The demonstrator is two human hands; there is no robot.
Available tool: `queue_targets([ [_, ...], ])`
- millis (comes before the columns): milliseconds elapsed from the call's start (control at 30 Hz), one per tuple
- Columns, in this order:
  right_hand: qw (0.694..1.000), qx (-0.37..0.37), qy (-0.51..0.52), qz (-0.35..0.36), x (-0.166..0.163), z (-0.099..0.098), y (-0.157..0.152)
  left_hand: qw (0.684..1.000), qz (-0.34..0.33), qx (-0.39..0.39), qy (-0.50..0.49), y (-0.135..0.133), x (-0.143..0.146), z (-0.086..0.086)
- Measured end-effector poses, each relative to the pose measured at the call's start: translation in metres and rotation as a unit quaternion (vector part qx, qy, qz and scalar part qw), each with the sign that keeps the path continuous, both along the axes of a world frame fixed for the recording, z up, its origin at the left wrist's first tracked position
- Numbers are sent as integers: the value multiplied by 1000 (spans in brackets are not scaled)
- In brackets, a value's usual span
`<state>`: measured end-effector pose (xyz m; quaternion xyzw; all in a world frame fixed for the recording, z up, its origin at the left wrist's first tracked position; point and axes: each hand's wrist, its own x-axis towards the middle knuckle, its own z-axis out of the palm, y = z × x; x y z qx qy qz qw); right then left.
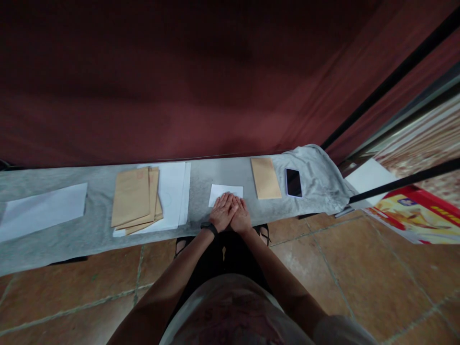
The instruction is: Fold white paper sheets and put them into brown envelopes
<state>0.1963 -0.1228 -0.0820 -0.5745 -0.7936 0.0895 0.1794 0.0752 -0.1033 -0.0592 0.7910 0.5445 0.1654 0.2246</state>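
Now left hand (pixel 223 212), right hand (pixel 240 218) lie flat together, clamping nothing; paper (pixel 218 190) at twelve o'clock, partly under both. Probably light, thin, easily creased: best hold, bare ten-o'clock corner.

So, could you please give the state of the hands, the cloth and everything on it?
Left hand: open, fingers extended
Right hand: open, touching left
White card: flat, partly covered
Brown envelopes: stacked, fanned
White sheets: overlapping, partly covered
Tan paper: flat
Phone: face up, screen dark
Long paper: flat
Grey cloth: rumpled at right
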Motion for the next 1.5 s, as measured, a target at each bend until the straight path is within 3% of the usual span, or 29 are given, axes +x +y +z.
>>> queue_targets([
  [233,999,14,-6,-28,15,1,-1,997,30,37,56,-7,-11,-11],
  [533,996,39,19,-83,31,3,-5,986,147,64,50,-16,-28,-21],
  [700,993,42,28,-111,29,7,-10,981,189,47,7,-16,-25,-11],
  [767,996,42,29,-77,23,8,-15,985,167,52,-9,-14,-19,-2],
  [900,999,30,13,19,11,8,-29,999,-33,26,-13,-7,0,10],
  [1000,999,22,-19,41,10,7,-36,995,-103,-11,14,2,14,11],
  [1233,1000,14,-23,10,16,10,-37,996,-75,0,46,29,15,2],
  [1500,999,3,2,-47,28,14,-34,996,49,41,64,37,-26,-13],
])
